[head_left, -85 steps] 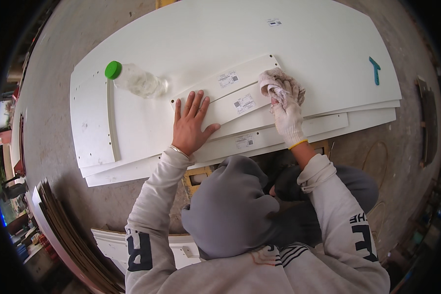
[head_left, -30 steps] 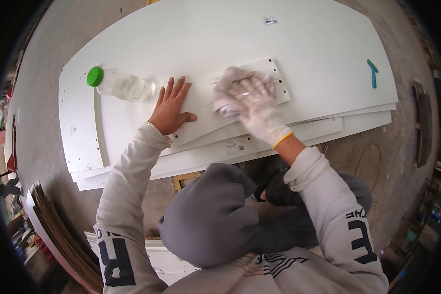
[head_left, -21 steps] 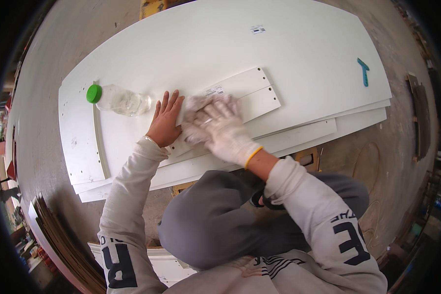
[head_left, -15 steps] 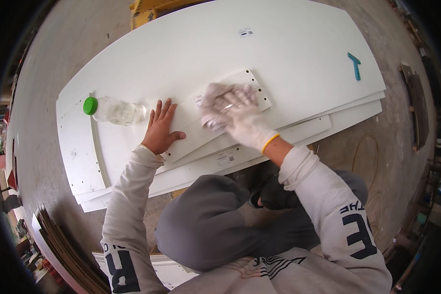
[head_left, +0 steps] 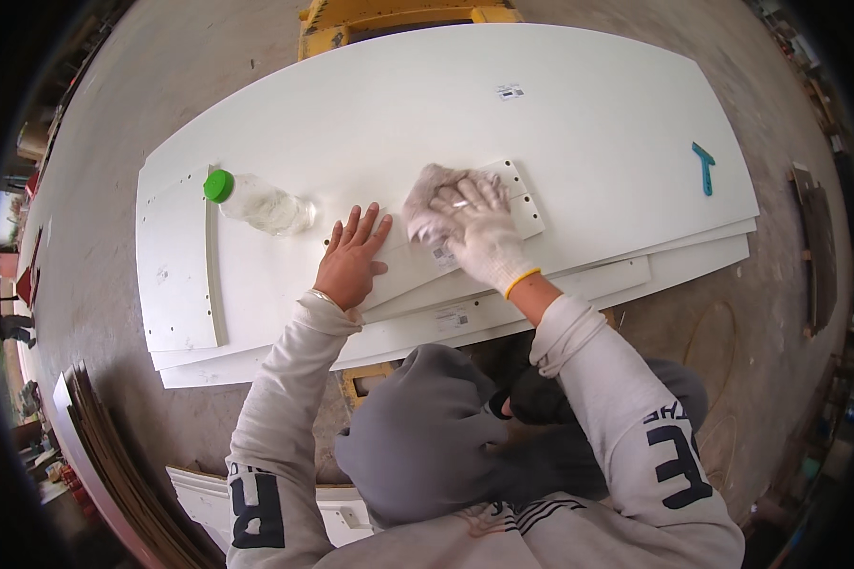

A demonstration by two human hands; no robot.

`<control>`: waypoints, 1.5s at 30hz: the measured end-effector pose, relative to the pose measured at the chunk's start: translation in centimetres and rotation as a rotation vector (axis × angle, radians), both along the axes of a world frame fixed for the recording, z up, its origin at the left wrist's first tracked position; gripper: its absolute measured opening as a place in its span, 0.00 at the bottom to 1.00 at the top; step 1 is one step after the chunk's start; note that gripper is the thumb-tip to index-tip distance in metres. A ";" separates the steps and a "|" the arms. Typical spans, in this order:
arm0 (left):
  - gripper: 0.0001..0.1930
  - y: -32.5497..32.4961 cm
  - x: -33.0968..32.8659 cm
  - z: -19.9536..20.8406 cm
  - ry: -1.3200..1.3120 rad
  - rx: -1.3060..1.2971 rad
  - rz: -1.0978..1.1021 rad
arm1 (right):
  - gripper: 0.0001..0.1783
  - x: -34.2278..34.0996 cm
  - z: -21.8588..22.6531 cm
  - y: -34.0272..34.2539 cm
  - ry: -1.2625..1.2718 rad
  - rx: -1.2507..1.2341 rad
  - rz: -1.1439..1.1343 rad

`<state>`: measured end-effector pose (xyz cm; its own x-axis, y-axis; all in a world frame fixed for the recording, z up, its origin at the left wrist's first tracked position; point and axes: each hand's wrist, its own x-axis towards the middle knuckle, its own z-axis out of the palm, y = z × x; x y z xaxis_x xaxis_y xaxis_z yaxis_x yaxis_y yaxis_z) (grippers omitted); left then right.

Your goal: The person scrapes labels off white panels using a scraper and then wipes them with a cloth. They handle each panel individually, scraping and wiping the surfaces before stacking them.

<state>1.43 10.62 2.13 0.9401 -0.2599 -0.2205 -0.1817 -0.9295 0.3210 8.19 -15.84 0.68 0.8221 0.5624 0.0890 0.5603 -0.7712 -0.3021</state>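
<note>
The bare left hand lies flat at the centre-left of the frame, its fingers spread apart and nothing in its grasp, palm down at the left end of two narrow white boards; the gloved right hand, right of centre, holds a crumpled pale cloth beneath its fingers, pressed upon the same boards near their right end, where dark holes show; the boards lie side by side, slanting up toward the right, on a large white panel with a curved upper edge.

A clear bottle with a green cap lies on its side left of the bare hand; beyond it, at the left of the frame, is another white board; a teal scraper rests on the panel at the upper right; a yellow frame shows at the top edge; a stack of sheets stands at the lower left.
</note>
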 end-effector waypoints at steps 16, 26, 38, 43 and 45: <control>0.49 -12.9 0.1 -0.1 -0.256 -0.098 0.054 | 0.19 3.3 6.1 -11.9 0.658 0.941 -0.689; 0.46 -13.4 -4.5 -2.9 -0.274 -0.030 0.009 | 0.34 -1.3 14.2 -25.1 0.679 1.016 -0.658; 0.18 -12.6 -0.1 1.5 -0.137 -0.184 -0.054 | 0.29 -4.4 14.6 -25.7 0.745 1.505 -0.803; 0.11 -11.1 4.0 0.4 0.036 -0.377 0.039 | 0.27 -4.5 16.8 -22.7 0.614 1.571 -0.923; 0.10 -11.6 3.8 -0.5 -0.111 -0.284 0.047 | 0.28 -4.5 17.2 -23.5 0.580 1.599 -0.892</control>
